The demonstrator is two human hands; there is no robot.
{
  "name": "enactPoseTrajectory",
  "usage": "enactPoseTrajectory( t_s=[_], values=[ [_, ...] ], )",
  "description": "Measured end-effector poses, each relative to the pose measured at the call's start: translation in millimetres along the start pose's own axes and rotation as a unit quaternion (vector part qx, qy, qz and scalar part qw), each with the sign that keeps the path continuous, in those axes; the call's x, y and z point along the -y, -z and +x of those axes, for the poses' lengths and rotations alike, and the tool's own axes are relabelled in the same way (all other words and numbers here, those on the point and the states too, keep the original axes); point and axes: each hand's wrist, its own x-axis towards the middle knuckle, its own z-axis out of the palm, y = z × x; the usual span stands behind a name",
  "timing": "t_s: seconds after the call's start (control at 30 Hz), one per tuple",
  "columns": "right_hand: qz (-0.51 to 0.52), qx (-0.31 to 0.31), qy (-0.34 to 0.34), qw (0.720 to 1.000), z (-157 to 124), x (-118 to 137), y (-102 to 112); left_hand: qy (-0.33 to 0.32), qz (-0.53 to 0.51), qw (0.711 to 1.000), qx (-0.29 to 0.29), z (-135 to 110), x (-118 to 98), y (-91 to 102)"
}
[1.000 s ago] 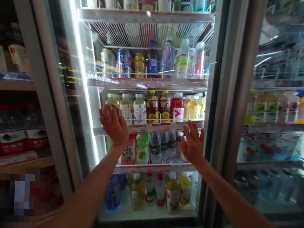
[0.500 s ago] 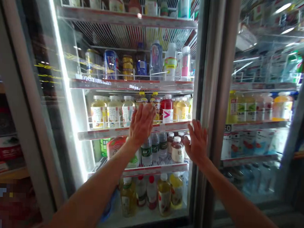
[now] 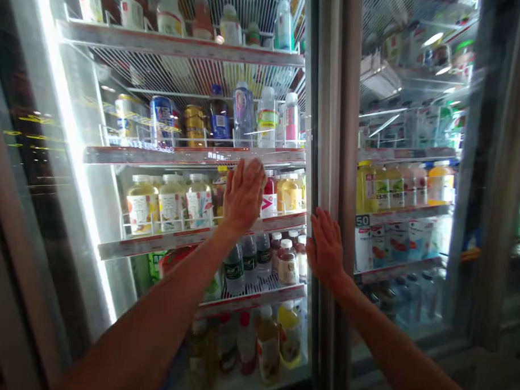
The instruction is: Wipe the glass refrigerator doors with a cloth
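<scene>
In front of a lit drinks cooler, my left hand (image 3: 244, 197) is raised with its palm toward the glass door and its fingers stretched out. It appears to lie flat on the glass, and no object shows in it. Behind it stand juice bottles, and it partly hides a red bottle with a V label (image 3: 269, 196). My right hand (image 3: 325, 245) is lower and to the right, its fingers extended against the metal door frame (image 3: 328, 123). Its palm is hidden from view, and nothing shows in this hand either.
Inside, pale yellow bottles (image 3: 142, 207), a blue can (image 3: 162, 120) and brown bottles (image 3: 287, 264) fill the shelves. A bright light strip (image 3: 69, 111) runs down the left side. Right of the frame is another glass-fronted cooler section with yellow bottles (image 3: 366, 187).
The view has turned right, so the shelves sit further left. Relative to the bottles, my left hand has moved right, now covering part of the red bottle. My right hand stays by the frame.
</scene>
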Motion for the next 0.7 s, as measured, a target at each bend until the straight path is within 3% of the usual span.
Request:
enactPoseTrajectory(
  t_s=[0.03, 0.1, 0.2, 0.3, 0.37, 0.47, 0.53, 0.6, 0.7],
  values=[
    [-0.002, -0.004, -0.005, 1.0, 1, 0, 1, -0.012, -0.001, 1.0, 0.017, 2, -6, -2.7],
    [-0.005, -0.007, -0.009, 1.0, 0, 0, 3, -0.098, 0.0, 0.993, 0.073, -19, -28, -6.0],
    [-0.011, -0.001, -0.008, 1.0, -7, 0, 4, -0.25, 0.002, 0.958, 0.139, -89, -61, -4.1],
    [-0.016, 0.009, -0.004, 1.0, -15, 1, 5, -0.346, -0.012, 0.922, 0.174, -137, -66, 2.1],
    [-0.012, 0.011, 0.005, 1.0, -18, 2, 4, -0.326, -0.008, 0.932, 0.158, -133, -52, 4.9],
    [0.001, 0.015, 0.013, 1.0, -19, 7, -1, -0.193, 0.024, 0.976, 0.097, -98, -27, 5.8],
    [0.009, 0.022, 0.01, 1.0, -20, 11, -6, -0.133, 0.044, 0.987, 0.073, -85, -21, 6.6],
    [0.013, 0.034, 0.008, 0.999, -21, 14, -11, -0.164, 0.044, 0.981, 0.092, -96, -26, 9.8],
    [0.01, 0.042, 0.009, 0.999, -26, 18, -16, -0.313, 0.01, 0.935, 0.168, -142, -40, 19.0]
  ],
)
